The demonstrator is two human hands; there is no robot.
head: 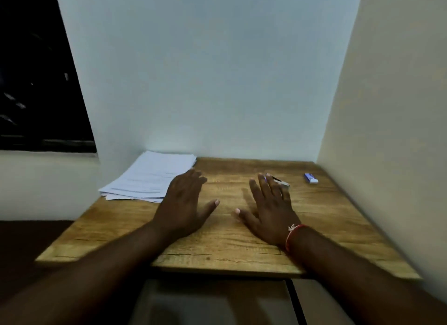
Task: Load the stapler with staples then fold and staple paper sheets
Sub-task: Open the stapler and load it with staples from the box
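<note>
Wooden table (217, 257) against a pale wall (205, 70) (dark window (36, 70) at left).

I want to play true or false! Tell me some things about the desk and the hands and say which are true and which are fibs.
1. Both hands lie flat and open on the wooden table. True: the left hand and right hand hold nothing.
2. The stack of paper sheets sits at the table's far left corner. True.
3. The right hand is holding the stapler. False: the stapler lies on the table just beyond its fingers.
4. The small blue-and-white box rests on the paper. False: it sits alone near the far right, apart from the sheets.
5. A red thread band is on the left wrist. False: it is on the right wrist.
</note>
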